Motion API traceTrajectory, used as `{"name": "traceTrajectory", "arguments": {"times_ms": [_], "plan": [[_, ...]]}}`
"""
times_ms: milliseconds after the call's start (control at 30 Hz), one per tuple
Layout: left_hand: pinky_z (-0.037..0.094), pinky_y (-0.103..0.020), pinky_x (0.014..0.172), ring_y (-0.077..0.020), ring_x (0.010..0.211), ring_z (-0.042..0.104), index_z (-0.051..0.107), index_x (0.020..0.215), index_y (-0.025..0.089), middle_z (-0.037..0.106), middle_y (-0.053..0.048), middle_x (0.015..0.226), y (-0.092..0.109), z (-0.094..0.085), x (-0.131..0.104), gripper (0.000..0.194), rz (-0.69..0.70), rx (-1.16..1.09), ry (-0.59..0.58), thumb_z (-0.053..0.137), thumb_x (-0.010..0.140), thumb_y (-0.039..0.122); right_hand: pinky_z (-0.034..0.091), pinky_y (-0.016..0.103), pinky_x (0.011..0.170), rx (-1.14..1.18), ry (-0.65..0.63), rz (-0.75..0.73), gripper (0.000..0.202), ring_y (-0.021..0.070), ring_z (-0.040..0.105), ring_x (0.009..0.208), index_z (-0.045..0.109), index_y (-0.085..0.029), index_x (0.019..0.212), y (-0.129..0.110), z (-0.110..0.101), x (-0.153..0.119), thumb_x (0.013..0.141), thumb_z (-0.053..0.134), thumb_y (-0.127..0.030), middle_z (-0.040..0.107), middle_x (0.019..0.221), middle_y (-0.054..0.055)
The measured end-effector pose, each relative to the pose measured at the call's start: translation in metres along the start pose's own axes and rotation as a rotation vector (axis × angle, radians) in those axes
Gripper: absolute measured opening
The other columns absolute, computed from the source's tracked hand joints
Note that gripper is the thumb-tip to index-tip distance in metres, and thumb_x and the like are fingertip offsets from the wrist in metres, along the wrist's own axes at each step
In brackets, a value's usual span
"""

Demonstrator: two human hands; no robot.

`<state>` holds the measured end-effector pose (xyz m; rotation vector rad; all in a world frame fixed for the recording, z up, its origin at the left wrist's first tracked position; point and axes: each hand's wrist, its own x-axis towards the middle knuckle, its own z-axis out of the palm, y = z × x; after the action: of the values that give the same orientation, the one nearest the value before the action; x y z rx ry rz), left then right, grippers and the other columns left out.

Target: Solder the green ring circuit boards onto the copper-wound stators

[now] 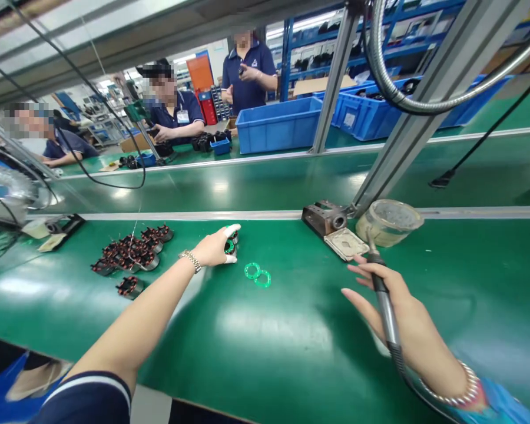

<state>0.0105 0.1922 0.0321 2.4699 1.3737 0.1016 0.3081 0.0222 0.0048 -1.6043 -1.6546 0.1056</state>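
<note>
At the middle of the bench, my left hand (215,247), with white-covered fingertips, grips a small motor stator (235,238) with a green ring against it; the fingers partly hide both. Two thin green rings (252,271) lie overlapping just right of that hand. A soldering iron (384,300) slants across my right hand (406,318), its tip pointing away by the jar. The fingers and thumb of this hand are stretched apart, and the iron seems to lie in the crook of the thumb. Left of my left hand sit several copper-wound stators (132,250), one (129,287) apart from the group.
A metal iron stand (324,217) with a sponge tray (345,243) and a cloudy round jar (391,221) stand at the back right. Metal posts (406,123) and a rail edge the bench. Beyond are blue bins (279,125) and three people at work. A cable (132,186) hangs at left.
</note>
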Motion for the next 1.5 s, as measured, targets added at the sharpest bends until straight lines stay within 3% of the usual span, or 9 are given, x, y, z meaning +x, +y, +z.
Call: {"name": "traceTrajectory", "arguments": {"times_ms": [200,400,567,700,867,1033,1233,1333,1500], "plan": [[0.046,-0.033,0.083,-0.0249,0.096,0.061,0.032,0.132,0.022,0.063,-0.007,0.109,-0.015,-0.016,0.041,0.082,0.012,-0.022,-0.003,0.07,0.059,0.026,0.057,0.036,0.058,-0.129,0.061,0.052,0.047,0.0268,0.068,0.075,0.042,-0.019,0.109,0.029,-0.009,0.022,0.08,0.044,-0.056,0.065,0.095,0.013],[0.044,-0.035,0.087,-0.0258,0.099,0.059,0.025,0.135,0.017,0.061,-0.011,0.11,-0.042,-0.042,0.128,0.083,-0.134,-0.016,0.13,0.067,0.065,0.024,0.054,0.034,0.057,-0.382,0.18,-0.041,0.03,0.0242,0.066,0.064,0.049,-0.018,0.095,0.055,-0.021,0.057,0.083,0.047,-0.045,0.065,0.09,0.014],[0.041,-0.039,0.091,-0.0306,0.109,0.053,0.029,0.133,0.016,0.053,-0.016,0.12,-0.05,-0.032,0.178,0.078,-0.249,0.015,0.175,0.068,0.066,0.025,0.053,0.034,0.053,-0.343,0.123,-0.055,0.016,0.0211,0.062,0.049,0.048,-0.027,0.084,0.054,-0.021,0.058,0.087,0.04,-0.04,0.061,0.067,0.004],[0.038,-0.038,0.095,-0.0309,0.113,0.05,0.027,0.135,0.016,0.043,-0.018,0.129,-0.049,-0.023,0.178,0.079,-0.294,0.022,0.163,0.068,0.069,0.028,0.056,0.034,0.062,-0.294,0.062,-0.12,0.01,0.0227,0.066,0.058,0.049,-0.029,0.089,0.034,-0.006,0.043,0.086,0.044,-0.037,0.065,0.077,0.005],[0.034,-0.039,0.101,-0.0321,0.122,0.041,0.023,0.137,0.022,0.026,-0.013,0.142,-0.04,-0.027,0.113,0.077,-0.261,0.025,0.17,0.065,0.072,0.032,0.057,0.033,0.074,0.018,-0.199,-0.267,0.018,0.0217,0.067,0.087,0.044,-0.021,0.103,0.002,0.042,0.015,0.086,0.044,-0.029,0.065,0.105,0.012],[0.032,-0.038,0.104,-0.0265,0.126,0.036,0.031,0.133,0.021,0.034,-0.011,0.138,-0.061,-0.042,-0.026,0.068,-0.123,0.104,0.349,0.061,0.074,0.037,0.05,0.039,0.091,0.093,-0.412,-0.386,0.028,0.0236,0.05,0.116,0.044,-0.019,0.108,-0.025,0.087,0.011,0.081,0.051,-0.022,0.051,0.127,0.014],[0.045,-0.041,0.089,-0.0267,0.107,0.053,0.042,0.124,0.017,0.054,-0.013,0.116,-0.109,-0.032,-0.185,0.056,-0.573,0.157,0.686,0.055,0.076,0.044,0.047,0.047,0.092,0.018,-0.453,-0.566,0.02,0.0278,0.043,0.121,0.053,-0.019,0.103,-0.047,0.123,0.031,0.084,0.047,-0.019,0.059,0.116,0.012],[0.047,-0.038,0.084,-0.0254,0.101,0.056,0.047,0.119,0.016,0.056,-0.012,0.111,-0.112,-0.009,-0.215,0.05,-0.612,0.187,0.577,0.054,0.077,0.044,0.051,0.042,0.087,-0.026,-0.478,-0.589,0.024,0.025,0.048,0.117,0.054,-0.02,0.104,-0.043,0.124,0.029,0.086,0.039,-0.016,0.061,0.112,0.01],[0.042,-0.043,0.088,-0.0286,0.103,0.053,0.056,0.108,0.014,0.057,-0.015,0.109,-0.1,0.014,-0.207,0.036,-0.59,0.241,0.53,0.055,0.077,0.032,0.052,0.042,0.084,-0.091,-0.469,-0.651,0.028,0.0247,0.058,0.104,0.054,-0.017,0.105,-0.034,0.114,0.028,0.084,0.036,-0.011,0.062,0.108,0.015]]}}
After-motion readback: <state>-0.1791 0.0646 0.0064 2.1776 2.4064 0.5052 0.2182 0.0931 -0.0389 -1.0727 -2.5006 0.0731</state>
